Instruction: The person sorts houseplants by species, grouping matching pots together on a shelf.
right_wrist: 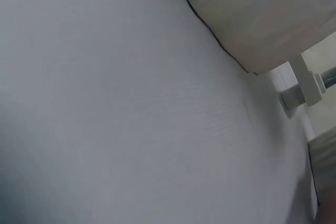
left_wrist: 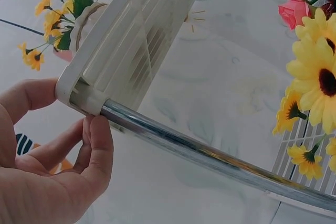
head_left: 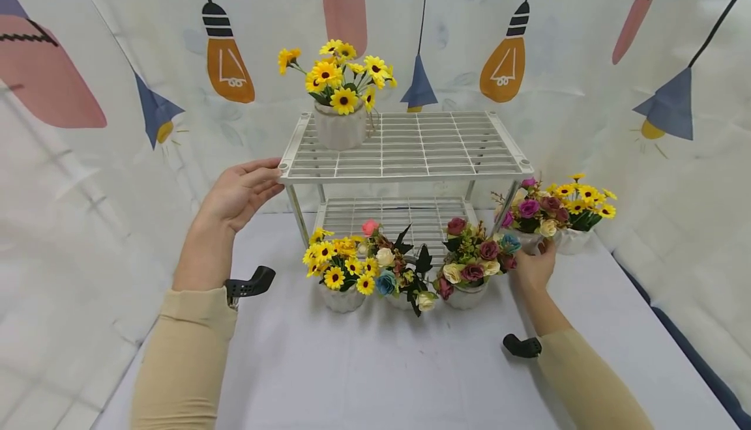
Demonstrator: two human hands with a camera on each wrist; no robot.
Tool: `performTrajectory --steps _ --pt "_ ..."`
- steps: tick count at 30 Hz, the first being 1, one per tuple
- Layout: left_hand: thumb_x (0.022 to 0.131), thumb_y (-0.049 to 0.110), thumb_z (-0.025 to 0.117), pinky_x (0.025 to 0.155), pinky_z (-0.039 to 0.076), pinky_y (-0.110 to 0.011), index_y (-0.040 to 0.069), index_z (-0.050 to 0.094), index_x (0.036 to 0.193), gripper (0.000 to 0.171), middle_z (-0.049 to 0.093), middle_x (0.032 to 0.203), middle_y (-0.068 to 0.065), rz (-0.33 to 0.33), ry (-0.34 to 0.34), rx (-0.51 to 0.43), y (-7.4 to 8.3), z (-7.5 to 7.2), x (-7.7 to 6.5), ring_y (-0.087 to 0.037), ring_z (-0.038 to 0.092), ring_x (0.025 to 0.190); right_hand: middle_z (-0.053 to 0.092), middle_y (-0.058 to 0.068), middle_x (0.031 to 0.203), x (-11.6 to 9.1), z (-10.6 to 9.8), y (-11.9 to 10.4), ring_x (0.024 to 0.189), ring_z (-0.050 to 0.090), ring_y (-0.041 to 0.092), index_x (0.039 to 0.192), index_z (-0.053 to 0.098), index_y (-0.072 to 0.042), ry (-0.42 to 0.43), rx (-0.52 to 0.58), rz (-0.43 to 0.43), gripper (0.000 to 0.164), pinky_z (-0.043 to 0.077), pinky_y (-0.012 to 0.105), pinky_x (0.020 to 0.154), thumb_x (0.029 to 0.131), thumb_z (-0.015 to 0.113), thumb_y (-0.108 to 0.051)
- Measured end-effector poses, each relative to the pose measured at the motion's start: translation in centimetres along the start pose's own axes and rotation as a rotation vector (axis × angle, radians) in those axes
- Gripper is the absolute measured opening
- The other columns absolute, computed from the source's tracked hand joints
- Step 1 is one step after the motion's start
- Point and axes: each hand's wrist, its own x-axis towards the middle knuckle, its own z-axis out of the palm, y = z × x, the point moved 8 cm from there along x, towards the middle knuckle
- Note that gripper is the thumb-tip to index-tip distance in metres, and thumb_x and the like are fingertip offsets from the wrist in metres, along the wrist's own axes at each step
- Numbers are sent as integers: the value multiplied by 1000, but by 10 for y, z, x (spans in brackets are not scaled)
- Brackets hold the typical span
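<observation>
My left hand [head_left: 239, 197] grips the front left corner of a white two-tier wire rack [head_left: 405, 178]. In the left wrist view, its fingers [left_wrist: 101, 148] press beside the plastic corner, where a metal post [left_wrist: 173, 136] begins. On the right, my right hand [head_left: 535, 268] holds a whitish pot of purple, dark pink and cream roses [head_left: 530, 212], low behind the rack's right front post. A pot of yellow sunflowers [head_left: 583, 205] stands right beside it. The right wrist view mostly shows tablecloth [right_wrist: 147, 98], with only a sliver of hand at the lower right edge.
Another pot of yellow sunflowers [head_left: 340, 129] stands on the top tier's left side. In front of the lower tier stand pots of sunflowers [head_left: 343, 298], mixed flowers [head_left: 405, 273] and dark pink roses [head_left: 467, 294]. A patterned curtain [head_left: 375, 0] hangs behind the table.
</observation>
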Motion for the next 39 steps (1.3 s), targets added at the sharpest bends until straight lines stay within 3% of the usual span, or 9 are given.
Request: performTrajectory --steps 2,9,15,22,26,28,31,34,39 --pt "99 11 71 96 53 -24 -10 41 149 62 60 129 -7 -3 -2 -2 -1 1 0 -16 64 112 33 18 161 2 1 -1 148 31 29 160 27 -2 20 17 -9 80 40 37 109 84 50 9" --pt "101 13 69 98 52 -24 -9 42 149 59 58 132 -9 5 17 54 -1 1 0 -15 64 113 38 19 158 8 8 -5 148 31 26 157 32 0 69 84 -82 78 23 28 121 89 71 -3" --pt "100 13 69 101 51 -26 -8 43 149 60 60 131 -8 3 16 49 1 1 0 -16 64 115 40 16 158 10 9 -5 146 34 20 157 34 -3 78 70 -87 79 24 23 119 88 72 -6" --pt "101 12 69 99 52 -26 -9 44 148 57 63 127 -6 9 24 33 1 -1 -1 -16 65 113 52 14 151 12 4 -5 137 45 22 153 46 -8 88 -80 -94 73 34 33 116 86 75 -15" --pt "101 11 68 99 52 -26 -9 44 148 56 62 129 -8 8 23 35 0 0 0 -16 64 114 58 12 136 11 0 1 119 51 19 149 48 -7 111 -66 -74 67 41 25 99 86 69 -9" --pt "101 11 67 99 51 -26 -9 44 148 55 60 131 -9 11 18 40 -1 0 1 -17 64 115 58 8 121 9 -3 1 105 49 18 142 51 -5 131 -54 -82 61 40 25 85 83 64 -1" --pt "102 11 66 99 52 -25 -9 44 148 55 59 133 -10 13 16 44 0 0 1 -16 64 114 53 5 110 5 -6 -3 98 46 17 134 52 -3 133 -43 -102 56 36 25 77 79 57 5" --pt "101 11 67 99 51 -26 -9 44 148 55 59 133 -10 9 22 45 0 -1 1 -16 64 113 58 6 127 3 -9 -13 112 50 15 143 50 -6 106 -15 -137 62 41 22 88 83 66 0" --pt "101 11 68 100 51 -27 -9 44 148 56 62 129 -8 -7 16 57 1 -3 -1 -15 65 112 51 7 150 -3 -15 -34 132 46 12 153 40 -12 73 55 -153 87 38 23 108 81 88 -17"
